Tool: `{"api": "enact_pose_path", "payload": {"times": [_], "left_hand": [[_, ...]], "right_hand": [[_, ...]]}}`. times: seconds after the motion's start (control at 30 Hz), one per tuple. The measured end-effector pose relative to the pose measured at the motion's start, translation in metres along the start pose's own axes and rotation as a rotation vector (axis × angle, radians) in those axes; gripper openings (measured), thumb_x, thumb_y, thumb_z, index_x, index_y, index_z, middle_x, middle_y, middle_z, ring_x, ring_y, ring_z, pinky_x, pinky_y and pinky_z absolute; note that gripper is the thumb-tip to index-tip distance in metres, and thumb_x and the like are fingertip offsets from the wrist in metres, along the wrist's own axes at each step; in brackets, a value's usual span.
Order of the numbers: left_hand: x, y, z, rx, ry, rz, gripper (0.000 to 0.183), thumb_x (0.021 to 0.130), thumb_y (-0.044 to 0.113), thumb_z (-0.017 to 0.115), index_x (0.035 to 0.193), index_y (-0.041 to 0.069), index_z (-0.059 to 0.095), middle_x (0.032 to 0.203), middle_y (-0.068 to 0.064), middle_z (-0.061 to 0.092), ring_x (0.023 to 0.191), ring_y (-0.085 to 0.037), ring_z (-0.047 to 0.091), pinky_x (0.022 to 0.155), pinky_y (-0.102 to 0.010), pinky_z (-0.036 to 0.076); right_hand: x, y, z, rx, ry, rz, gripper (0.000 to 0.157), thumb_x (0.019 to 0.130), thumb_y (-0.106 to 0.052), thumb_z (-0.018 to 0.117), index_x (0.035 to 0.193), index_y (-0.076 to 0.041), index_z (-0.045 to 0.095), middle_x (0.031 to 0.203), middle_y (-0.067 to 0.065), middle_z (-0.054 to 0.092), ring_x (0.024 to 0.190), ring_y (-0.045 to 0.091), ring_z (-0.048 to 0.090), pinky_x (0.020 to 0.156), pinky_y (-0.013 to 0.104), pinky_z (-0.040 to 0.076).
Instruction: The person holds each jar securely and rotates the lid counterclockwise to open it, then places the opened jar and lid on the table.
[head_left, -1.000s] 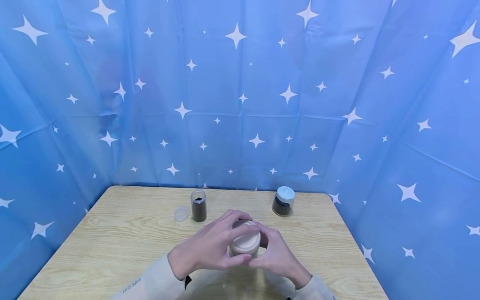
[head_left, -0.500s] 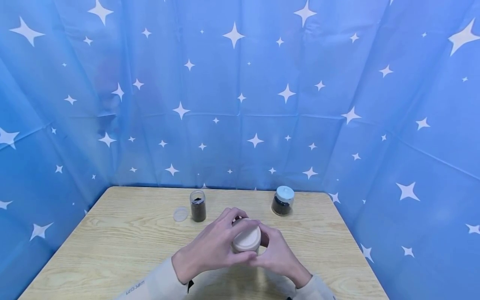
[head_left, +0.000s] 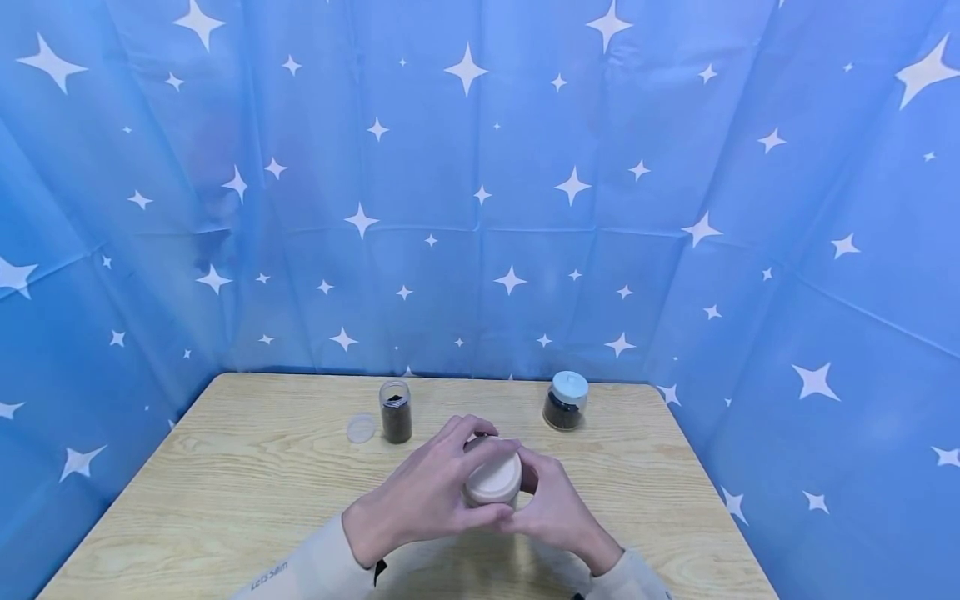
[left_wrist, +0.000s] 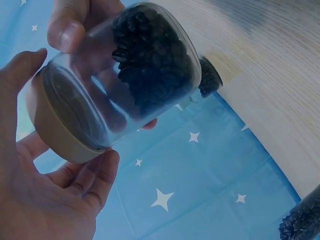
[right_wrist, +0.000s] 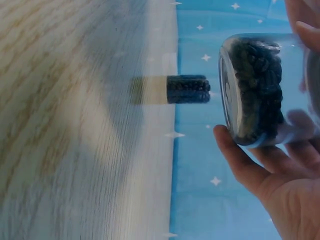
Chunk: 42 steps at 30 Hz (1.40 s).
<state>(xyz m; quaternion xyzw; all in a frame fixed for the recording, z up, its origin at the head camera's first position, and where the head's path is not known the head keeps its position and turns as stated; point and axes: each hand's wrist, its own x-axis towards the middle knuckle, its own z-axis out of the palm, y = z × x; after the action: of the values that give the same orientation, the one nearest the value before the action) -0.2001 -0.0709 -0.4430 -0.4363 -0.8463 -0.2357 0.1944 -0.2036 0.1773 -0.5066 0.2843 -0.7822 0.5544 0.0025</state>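
Both hands hold a clear glass jar (left_wrist: 155,65), partly filled with dark beans, above the tabletop. In the head view its round beige lid (head_left: 497,478) faces up. My left hand (head_left: 427,487) grips the lid's rim with curled fingers and thumb. My right hand (head_left: 557,504) wraps round the glass body below. The left wrist view shows the lid (left_wrist: 56,127) sitting on the jar's mouth, with fingers of the left hand (left_wrist: 45,205) around it. In the right wrist view, the right hand (right_wrist: 295,190) supports the jar (right_wrist: 257,90) by its side.
Toward the table's (head_left: 225,483) back left stands a narrow uncovered glass jar (head_left: 397,414) with dark contents. Beside it lies a clear round lid (head_left: 361,428). A squat jar (head_left: 566,402) with a light-blue lid stands back right. A blue star-patterned curtain (head_left: 420,175) surrounds the table.
Over the first half second my left hand turned slightly and shifted a little right on the beige lid. My right hand kept its hold. Since then almost nothing has moved.
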Motion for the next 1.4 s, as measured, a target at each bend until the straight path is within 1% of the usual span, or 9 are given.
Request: {"api": "enact_pose_path", "payload": {"times": [0.17,0.27,0.33,0.53,0.63,0.73,0.9,1.27,1.4], "left_hand": [[-0.001,-0.001,-0.003,-0.016,-0.043,0.004,0.074,0.099,0.059,0.091,0.163,0.032,0.065,0.161,-0.005,0.063,0.144,-0.024,0.067,0.107,-0.038,0.066],[-0.002,-0.004,-0.005,-0.021,-0.062,0.031,0.075,0.1,0.057,0.089,0.166,0.033,0.062,0.166,-0.005,0.06,0.149,-0.026,0.066,0.113,-0.044,0.064],[-0.002,-0.007,-0.007,-0.025,-0.06,0.066,0.074,0.101,0.055,0.088,0.166,0.033,0.061,0.168,-0.004,0.059,0.151,-0.026,0.065,0.116,-0.047,0.063],[0.0,-0.016,-0.012,-0.032,-0.045,0.233,0.067,0.104,0.049,0.085,0.164,0.029,0.062,0.17,-0.006,0.058,0.155,-0.026,0.062,0.122,-0.047,0.061],[0.0,-0.02,-0.013,-0.038,-0.068,0.303,0.063,0.105,0.045,0.084,0.162,0.027,0.063,0.17,-0.008,0.059,0.158,-0.026,0.061,0.126,-0.046,0.059],[0.0,-0.023,-0.013,-0.048,-0.087,0.34,0.061,0.104,0.04,0.083,0.161,0.027,0.064,0.168,-0.009,0.06,0.158,-0.026,0.061,0.127,-0.044,0.059],[-0.001,-0.026,-0.011,-0.06,-0.093,0.35,0.06,0.104,0.031,0.081,0.161,0.028,0.064,0.167,-0.009,0.062,0.156,-0.024,0.063,0.124,-0.041,0.06],[-0.002,-0.023,-0.012,-0.061,-0.108,0.333,0.062,0.104,0.03,0.081,0.163,0.028,0.062,0.169,-0.009,0.061,0.156,-0.024,0.063,0.122,-0.04,0.061],[-0.002,-0.022,-0.012,-0.04,-0.086,0.33,0.061,0.105,0.033,0.081,0.163,0.027,0.062,0.166,-0.008,0.063,0.152,-0.023,0.066,0.119,-0.039,0.062]], "right_hand": [[0.0,0.0,-0.001,0.009,-0.008,-0.006,0.067,0.087,-0.012,0.1,0.147,-0.015,0.071,0.132,0.007,0.083,0.117,0.011,0.082,0.102,0.03,0.069],[0.0,-0.001,-0.002,0.009,-0.009,-0.01,0.066,0.087,-0.012,0.101,0.146,-0.015,0.072,0.131,0.007,0.083,0.117,0.012,0.082,0.103,0.031,0.069],[0.0,-0.001,-0.002,0.012,-0.009,-0.008,0.066,0.085,-0.011,0.101,0.145,-0.017,0.073,0.131,0.006,0.082,0.115,0.012,0.082,0.103,0.031,0.069],[0.001,-0.001,-0.001,0.023,-0.027,-0.016,0.07,0.082,-0.006,0.101,0.145,-0.02,0.074,0.131,0.005,0.081,0.115,0.013,0.081,0.103,0.032,0.069],[0.001,-0.002,-0.001,0.003,-0.029,-0.015,0.071,0.083,-0.012,0.104,0.146,-0.024,0.073,0.133,0.002,0.082,0.116,0.013,0.081,0.104,0.032,0.068],[0.0,-0.002,-0.001,-0.013,-0.035,-0.007,0.072,0.084,-0.021,0.106,0.148,-0.028,0.073,0.134,-0.001,0.083,0.117,0.013,0.081,0.106,0.032,0.068],[0.0,-0.003,-0.001,-0.022,-0.049,-0.001,0.073,0.086,-0.024,0.106,0.15,-0.03,0.071,0.136,-0.002,0.083,0.118,0.014,0.081,0.106,0.032,0.067],[-0.002,-0.003,0.001,-0.032,-0.046,-0.003,0.074,0.085,-0.023,0.106,0.15,-0.03,0.071,0.134,-0.003,0.083,0.117,0.013,0.082,0.106,0.032,0.067],[-0.001,-0.003,0.0,-0.029,-0.042,-0.019,0.074,0.085,-0.022,0.106,0.15,-0.029,0.071,0.134,-0.002,0.083,0.117,0.013,0.081,0.105,0.032,0.068]]}}
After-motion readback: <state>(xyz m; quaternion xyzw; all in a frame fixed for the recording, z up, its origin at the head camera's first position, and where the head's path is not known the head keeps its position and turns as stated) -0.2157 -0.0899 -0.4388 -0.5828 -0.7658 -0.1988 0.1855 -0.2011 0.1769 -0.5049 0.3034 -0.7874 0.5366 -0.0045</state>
